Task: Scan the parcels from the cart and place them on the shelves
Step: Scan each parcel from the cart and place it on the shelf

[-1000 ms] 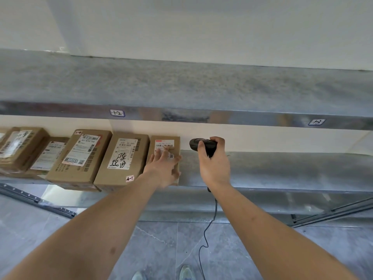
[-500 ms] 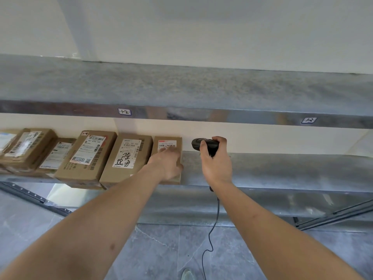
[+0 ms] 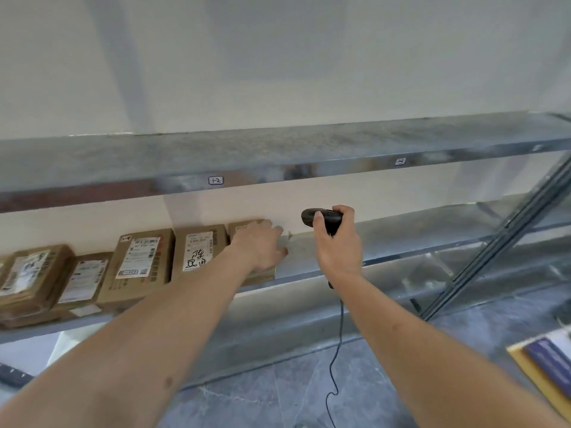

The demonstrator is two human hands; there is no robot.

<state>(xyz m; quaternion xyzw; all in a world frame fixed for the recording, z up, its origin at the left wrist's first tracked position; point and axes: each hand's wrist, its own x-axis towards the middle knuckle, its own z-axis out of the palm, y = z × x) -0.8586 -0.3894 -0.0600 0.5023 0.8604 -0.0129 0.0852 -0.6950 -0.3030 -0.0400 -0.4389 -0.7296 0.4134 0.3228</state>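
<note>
A small brown parcel (image 3: 239, 228) lies on the metal shelf (image 3: 417, 239), last on the right in a row of cardboard parcels. My left hand (image 3: 261, 245) rests flat on top of it, fingers spread, and hides most of it. To its right my right hand (image 3: 338, 245) grips a black corded barcode scanner (image 3: 319, 217), whose head points left toward the parcel. Left of it a parcel with handwritten black characters (image 3: 197, 251) and a bigger labelled parcel (image 3: 140, 264) lie side by side.
More parcels (image 3: 34, 276) are stacked at the far left of the shelf. An upper shelf (image 3: 278, 156) carries small label tags. A diagonal metal brace (image 3: 506, 230) stands at the right. A yellow-edged cart corner (image 3: 543, 369) shows at lower right above the grey floor.
The view has swung left and tilted, so the shelf now slopes. My left hand has slid further over the small parcel and covers its label. My right hand still holds the scanner beside it.
</note>
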